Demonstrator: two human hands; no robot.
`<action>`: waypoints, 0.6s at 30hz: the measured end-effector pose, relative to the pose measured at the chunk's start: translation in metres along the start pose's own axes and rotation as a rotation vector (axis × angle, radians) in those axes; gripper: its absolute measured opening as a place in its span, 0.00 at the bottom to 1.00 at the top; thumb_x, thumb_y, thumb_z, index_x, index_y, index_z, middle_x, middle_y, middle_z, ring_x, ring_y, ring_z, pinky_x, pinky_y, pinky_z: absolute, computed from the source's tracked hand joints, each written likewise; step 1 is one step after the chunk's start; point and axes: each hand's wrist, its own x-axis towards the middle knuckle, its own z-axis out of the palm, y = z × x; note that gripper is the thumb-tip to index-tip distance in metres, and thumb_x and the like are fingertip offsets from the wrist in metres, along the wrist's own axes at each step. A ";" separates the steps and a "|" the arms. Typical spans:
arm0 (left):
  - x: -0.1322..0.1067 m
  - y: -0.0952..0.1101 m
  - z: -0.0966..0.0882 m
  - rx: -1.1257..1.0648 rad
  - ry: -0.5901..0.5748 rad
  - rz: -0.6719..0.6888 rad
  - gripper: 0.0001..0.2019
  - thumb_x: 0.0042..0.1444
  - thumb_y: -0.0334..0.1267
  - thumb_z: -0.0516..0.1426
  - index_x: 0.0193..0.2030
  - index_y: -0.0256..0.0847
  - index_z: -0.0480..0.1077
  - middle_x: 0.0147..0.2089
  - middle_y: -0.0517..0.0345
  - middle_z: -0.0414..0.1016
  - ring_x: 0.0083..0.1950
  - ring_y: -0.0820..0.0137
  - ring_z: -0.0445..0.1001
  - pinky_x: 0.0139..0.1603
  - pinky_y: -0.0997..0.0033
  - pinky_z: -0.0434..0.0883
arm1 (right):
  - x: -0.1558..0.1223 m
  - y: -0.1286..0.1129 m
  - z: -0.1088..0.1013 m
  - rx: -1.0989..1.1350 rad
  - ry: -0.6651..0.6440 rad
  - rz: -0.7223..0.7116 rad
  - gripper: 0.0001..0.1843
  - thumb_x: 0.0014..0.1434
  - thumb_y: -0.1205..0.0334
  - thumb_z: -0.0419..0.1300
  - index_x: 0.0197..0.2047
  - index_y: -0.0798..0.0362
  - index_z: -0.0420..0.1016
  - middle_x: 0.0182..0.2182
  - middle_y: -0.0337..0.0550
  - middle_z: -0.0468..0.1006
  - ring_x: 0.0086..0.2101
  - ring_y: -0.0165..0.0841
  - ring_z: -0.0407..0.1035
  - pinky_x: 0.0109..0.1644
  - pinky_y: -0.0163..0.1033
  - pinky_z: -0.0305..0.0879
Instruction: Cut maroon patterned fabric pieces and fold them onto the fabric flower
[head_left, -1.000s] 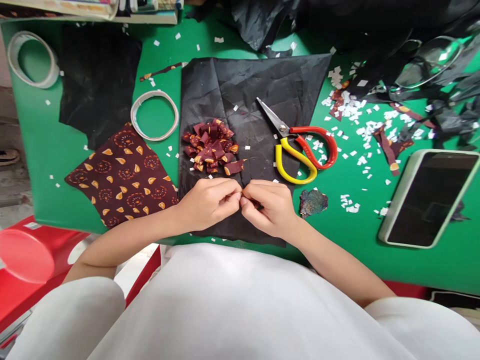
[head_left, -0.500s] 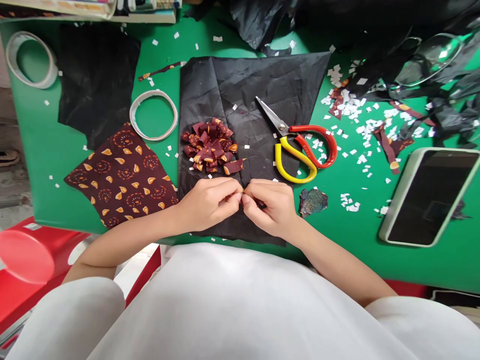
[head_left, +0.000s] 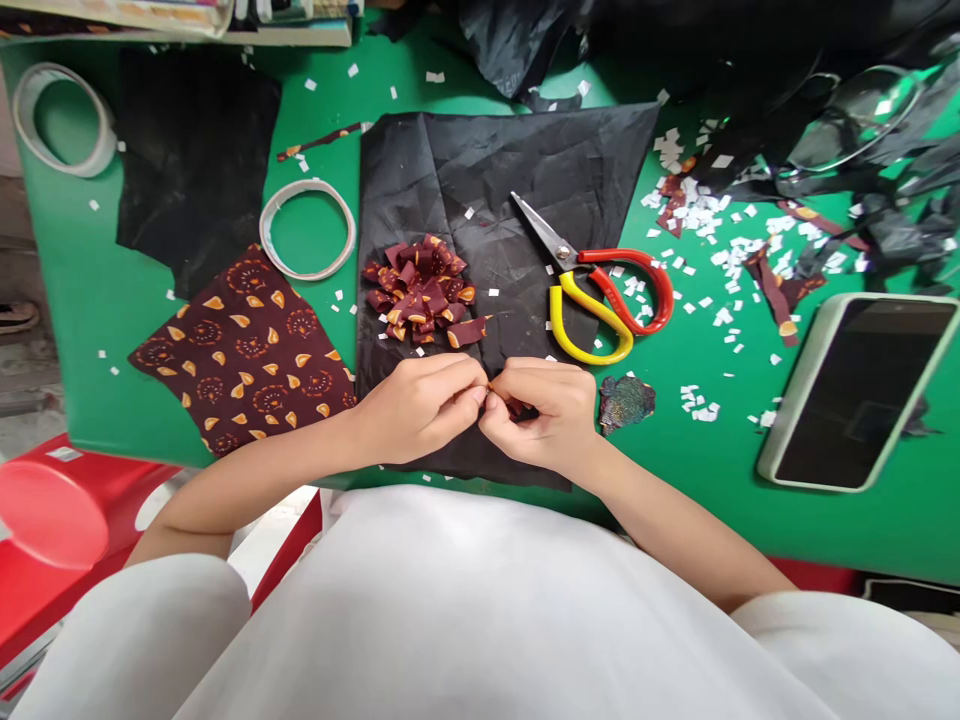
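Observation:
Fingertips pinched, my left hand [head_left: 431, 408] meets my right hand [head_left: 544, 410] over the lower part of a black sheet [head_left: 480, 180]. Between them is a small fabric piece [head_left: 490, 387], of which only a bit of orange and maroon shows; the fingers hide the rest. Just above my left hand lies a pile of maroon fabric pieces [head_left: 424, 290] with orange print. Scissors [head_left: 570, 262] with one red and one yellow handle lie on the sheet above my right hand, blades slightly apart. A dark glittery scrap [head_left: 627, 403] rests beside my right hand.
Patterned maroon cloth [head_left: 247, 350] lies left, next to a tape roll [head_left: 307, 272]; another tape roll [head_left: 97, 160] sits at the far left. A phone [head_left: 855, 400] is on the right. White paper bits [head_left: 701, 215] and black scraps cover the upper right of the green table [head_left: 712, 500].
The hands stay almost in place. My right fingertips have shifted slightly, and a little more of the orange on the fabric piece shows between the hands.

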 end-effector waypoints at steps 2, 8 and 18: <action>0.000 0.000 -0.001 0.008 -0.014 -0.002 0.07 0.59 0.30 0.49 0.30 0.37 0.63 0.26 0.63 0.62 0.28 0.79 0.60 0.31 0.81 0.61 | -0.001 0.001 0.001 -0.004 0.004 -0.015 0.14 0.47 0.73 0.53 0.15 0.53 0.55 0.14 0.32 0.51 0.18 0.22 0.45 0.22 0.31 0.47; 0.000 -0.001 0.000 0.038 -0.008 0.003 0.07 0.58 0.29 0.48 0.29 0.37 0.62 0.26 0.64 0.61 0.27 0.79 0.60 0.31 0.81 0.61 | -0.002 0.000 0.001 0.004 0.001 -0.031 0.14 0.47 0.74 0.53 0.15 0.53 0.55 0.13 0.32 0.52 0.18 0.22 0.46 0.22 0.31 0.48; 0.000 0.000 0.001 0.099 0.106 0.022 0.06 0.51 0.27 0.51 0.25 0.38 0.61 0.22 0.67 0.58 0.24 0.81 0.56 0.26 0.81 0.58 | 0.004 0.001 -0.006 0.174 -0.027 0.079 0.14 0.52 0.72 0.52 0.18 0.53 0.57 0.14 0.32 0.53 0.18 0.22 0.47 0.22 0.31 0.47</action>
